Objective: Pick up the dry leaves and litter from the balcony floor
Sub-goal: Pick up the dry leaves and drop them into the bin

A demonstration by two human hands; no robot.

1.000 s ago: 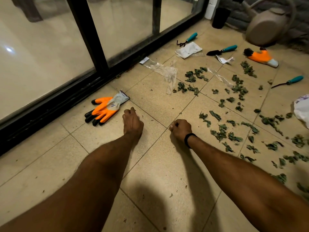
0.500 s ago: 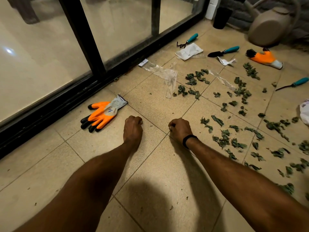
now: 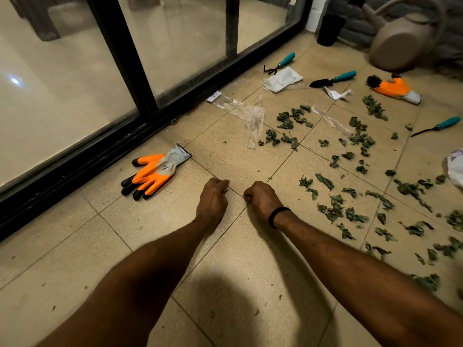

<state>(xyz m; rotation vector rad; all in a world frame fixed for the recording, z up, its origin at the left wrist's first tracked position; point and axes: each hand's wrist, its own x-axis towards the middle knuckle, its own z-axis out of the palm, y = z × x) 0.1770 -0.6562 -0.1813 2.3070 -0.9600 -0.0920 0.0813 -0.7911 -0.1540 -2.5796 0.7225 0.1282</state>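
Two fists are seen low in the middle of the frame, knuckles down by the floor point(image 3: 250, 266). The left hand point(image 3: 213, 200) is curled up tight and so is the right hand point(image 3: 263, 199), set just beside it with a small gap left between them over a grout line. Whether anything is pinched inside either fist can't be made out, tbh. A black band point(image 3: 276, 216) is worn on the right wrist.

Leaves point(image 3: 333, 209) are scattered all over the right half of the frame, from the upper middle down to the lower right edge. The nearest ones are lying just right of the right hand, not touched by it. A few crumbs are dotted on the tiles at bottom centre too.

Litter-wise, a clear plastic strip point(image 3: 248, 113) is laid flat above the hands. A white packet point(image 3: 281, 80) is sat further up, and a torn paper scrap point(image 3: 335, 93) is found right of that, just below a trowel point(image 3: 330, 80). A rake point(image 3: 280, 62) is placed just above the packet, and a third teal-handled tool point(image 3: 438, 126) is left near the right edge.

An orange glove point(image 3: 152, 175) is spread flat left of the left hand, close to the glass door point(image 3: 162, 46) that fills the upper left. A second glove point(image 3: 393, 90) is dropped at upper right, below a watering can point(image 3: 406, 38).
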